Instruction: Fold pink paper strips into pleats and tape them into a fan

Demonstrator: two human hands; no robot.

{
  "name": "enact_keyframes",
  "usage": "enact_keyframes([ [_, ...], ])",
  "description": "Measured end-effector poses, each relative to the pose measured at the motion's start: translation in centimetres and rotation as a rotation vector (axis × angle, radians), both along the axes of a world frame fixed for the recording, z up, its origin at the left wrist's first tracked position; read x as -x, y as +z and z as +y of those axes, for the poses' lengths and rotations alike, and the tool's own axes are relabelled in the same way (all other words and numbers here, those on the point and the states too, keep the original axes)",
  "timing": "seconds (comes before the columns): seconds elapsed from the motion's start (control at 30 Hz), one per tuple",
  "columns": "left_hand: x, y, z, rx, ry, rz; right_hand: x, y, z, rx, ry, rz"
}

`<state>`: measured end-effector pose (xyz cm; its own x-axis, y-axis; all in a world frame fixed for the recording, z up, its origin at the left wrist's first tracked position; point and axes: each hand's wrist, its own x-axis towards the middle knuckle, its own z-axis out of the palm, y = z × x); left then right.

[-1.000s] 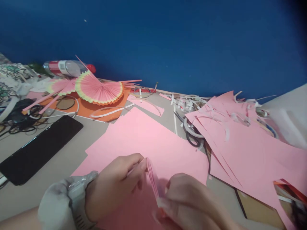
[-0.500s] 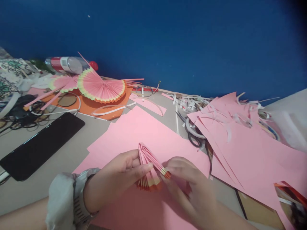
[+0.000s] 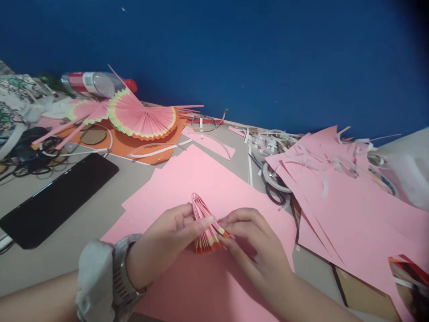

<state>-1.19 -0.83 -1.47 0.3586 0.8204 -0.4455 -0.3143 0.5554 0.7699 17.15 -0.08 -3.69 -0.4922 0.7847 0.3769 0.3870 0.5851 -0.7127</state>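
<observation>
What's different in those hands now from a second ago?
The pleated paper, a narrow stack before, now has its pleats partly spread like a fan. The right hand has moved forward, away from the body; the left hand now has its thumb across the pleats. Both hands keep hold. The black phone and bottle stayed put.

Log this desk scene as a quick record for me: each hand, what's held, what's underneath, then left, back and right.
Left hand: holds pleated paper, thumb on top
Right hand: fingertips at its orange-tipped edge
Held piece: pink pleats, yellow and orange edge, partly fanned
Underneath: pink sheets
Left: black phone
Back left: open paper fan, bottle lying on its side
Right: more pink paper
</observation>
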Motion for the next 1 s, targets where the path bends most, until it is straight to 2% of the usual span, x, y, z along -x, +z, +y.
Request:
enact_keyframes([
  [0.53,0.2,-0.3,0.2,0.052,0.008,-0.051,0.1,-0.4,-0.2,-0.118,-0.029,-0.118],
  [0.63,0.0,-0.4,-0.1,0.092,0.053,-0.09,0.4,-0.4,-0.2,-0.152,0.001,-0.101],
  [0.8,-1.4,-0.1,-0.4,0.12,0.137,-0.317,1.0,-0.5,-0.2,-0.181,0.037,-0.106],
  [1.0,-3.9,1.2,1.4,0.175,0.289,-0.28,0.5,-0.1,0.1,-0.226,-0.055,-0.174],
])
